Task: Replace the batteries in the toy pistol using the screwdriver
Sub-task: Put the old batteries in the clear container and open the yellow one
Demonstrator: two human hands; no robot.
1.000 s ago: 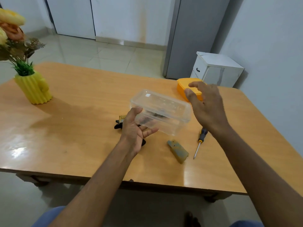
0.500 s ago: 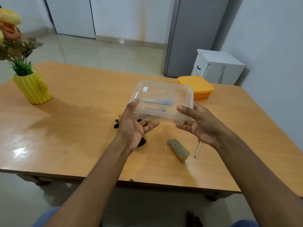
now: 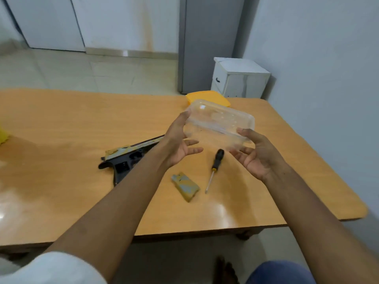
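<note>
Both hands hold a clear plastic container (image 3: 220,121) tilted above the table. My left hand (image 3: 179,145) has its thumb on the left end and its fingers curled below. My right hand (image 3: 259,155) pinches the near right edge, fingers underneath. What the box holds is too blurred to tell. The black and yellow toy pistol (image 3: 126,158) lies on the table, partly behind my left forearm. A screwdriver (image 3: 215,168) with a black and yellow handle lies under the container. Beside it lies the loose grey and yellow cover piece (image 3: 185,186).
An orange lid (image 3: 207,96) sits at the table's (image 3: 61,130) far edge, behind the container. A yellow vase edge (image 3: 2,136) shows at far left. Beyond the table stand a white cabinet (image 3: 240,78) and a grey fridge (image 3: 205,42).
My right hand came back from the orange lid and took hold of the container. Both hands then lifted it up and to the right, uncovering the pistol and the screwdriver handle.
</note>
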